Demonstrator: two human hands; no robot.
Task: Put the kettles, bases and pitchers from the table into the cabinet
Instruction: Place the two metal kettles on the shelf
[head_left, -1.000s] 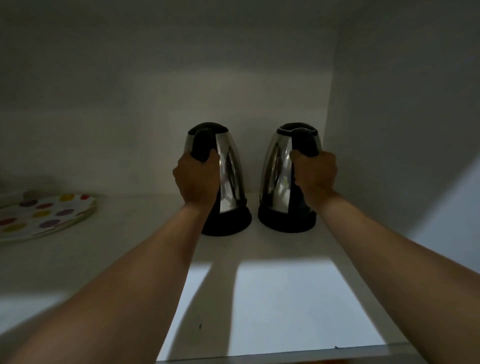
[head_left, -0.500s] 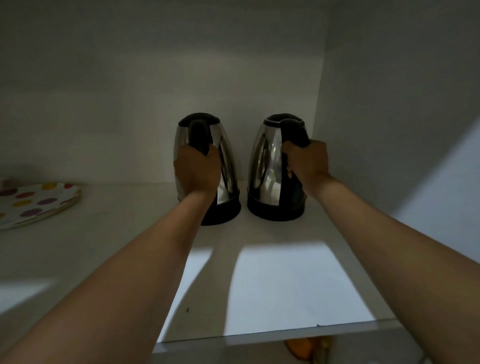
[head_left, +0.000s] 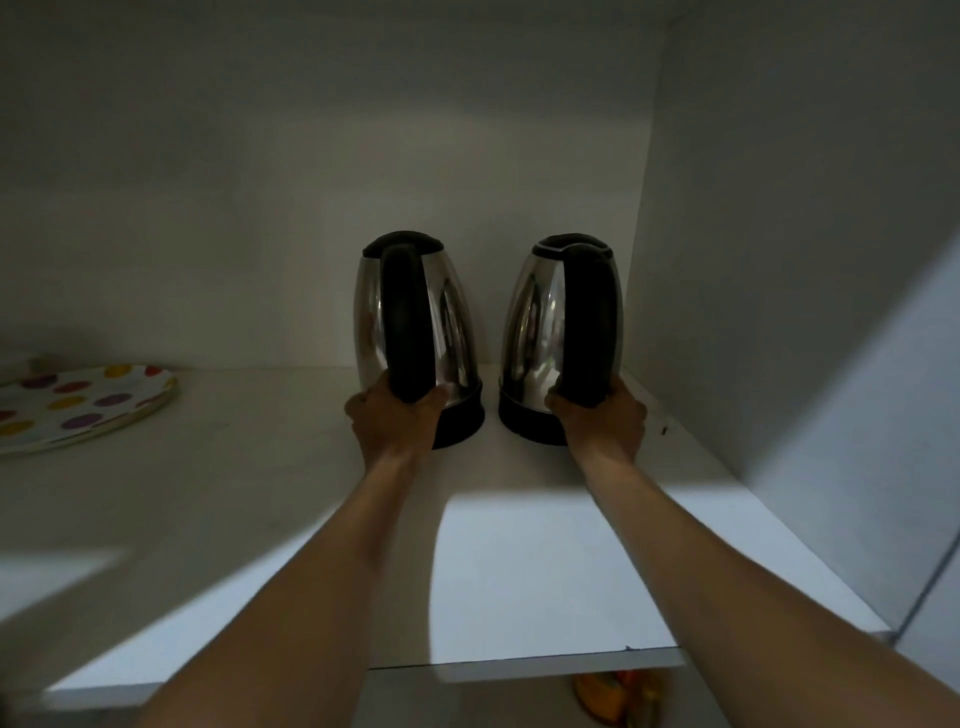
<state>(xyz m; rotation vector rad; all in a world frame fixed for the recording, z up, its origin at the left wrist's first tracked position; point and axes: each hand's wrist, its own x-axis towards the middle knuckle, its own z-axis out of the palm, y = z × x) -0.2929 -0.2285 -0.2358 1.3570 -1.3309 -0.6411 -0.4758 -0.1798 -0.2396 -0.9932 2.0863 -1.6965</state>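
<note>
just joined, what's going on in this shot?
A person is reaching into a white cabinet with both arms. The left hand grips the bottom of the black handle on the left kettle, and the right hand grips the handle of the right kettle. Both steel kettles stand upright on their black bases, side by side and apart, near the back right corner of the shelf. A polka-dot plate lies at the far left.
</note>
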